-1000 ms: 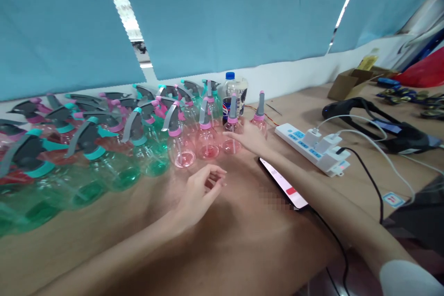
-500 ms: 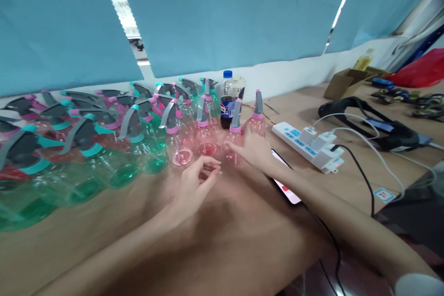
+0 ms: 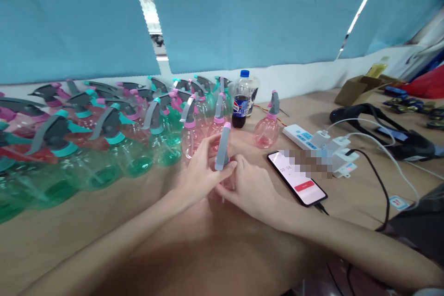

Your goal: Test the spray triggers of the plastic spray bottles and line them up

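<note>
A pink spray bottle [image 3: 224, 145] with a grey trigger head stands upright between my two hands, close in front of me. My left hand [image 3: 197, 171] is closed around its neck, just below the head. Wrapped about the clear pink body from the right is my right hand [image 3: 253, 189], which hides most of it. Beyond them stand other pink bottles, one with a grey head [image 3: 189, 136] and one just behind the held bottle [image 3: 218, 115]. Another pink spray bottle [image 3: 266, 132] stands apart to the right.
Several green and pink spray bottles [image 3: 130, 157] crowd the table's left side. A Pepsi bottle [image 3: 240, 104] stands at the back. To the right lie a phone [image 3: 301, 185], a white power strip [image 3: 294, 134] with cables, a black headset-like frame [image 3: 357, 113] and a cardboard box [image 3: 350, 90].
My right hand has come back from the row with a pink spray bottle. My left hand has closed on its neck. The view has turned slightly left.
</note>
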`<action>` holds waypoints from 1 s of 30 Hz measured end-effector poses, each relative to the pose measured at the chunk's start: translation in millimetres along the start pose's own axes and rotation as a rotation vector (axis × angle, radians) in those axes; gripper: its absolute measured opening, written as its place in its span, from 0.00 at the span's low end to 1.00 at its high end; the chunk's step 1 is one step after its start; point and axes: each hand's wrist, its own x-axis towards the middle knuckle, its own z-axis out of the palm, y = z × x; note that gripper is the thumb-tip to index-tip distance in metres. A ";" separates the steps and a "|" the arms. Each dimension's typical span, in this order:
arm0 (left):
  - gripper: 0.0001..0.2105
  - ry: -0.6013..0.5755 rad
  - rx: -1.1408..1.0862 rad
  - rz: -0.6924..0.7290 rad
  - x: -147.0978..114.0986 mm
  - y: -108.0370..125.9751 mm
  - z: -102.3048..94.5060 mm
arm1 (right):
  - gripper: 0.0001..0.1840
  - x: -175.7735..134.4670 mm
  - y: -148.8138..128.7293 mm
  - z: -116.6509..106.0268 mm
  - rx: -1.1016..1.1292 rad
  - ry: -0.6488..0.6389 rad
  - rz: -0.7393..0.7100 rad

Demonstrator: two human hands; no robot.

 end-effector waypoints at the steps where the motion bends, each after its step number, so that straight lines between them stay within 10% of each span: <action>1: 0.25 0.018 0.002 0.010 -2.5 0.8 -3.6 | 0.19 -0.4 -5.8 3.5 0.019 0.004 -0.031; 19: 0.15 0.270 0.055 0.036 -78.4 -16.7 -104.4 | 0.46 -0.6 -82.0 73.0 0.355 -0.194 -0.422; 30: 0.14 0.223 0.071 -0.021 -92.1 -20.2 -124.3 | 0.36 12.4 -48.7 103.4 0.464 -0.197 -0.556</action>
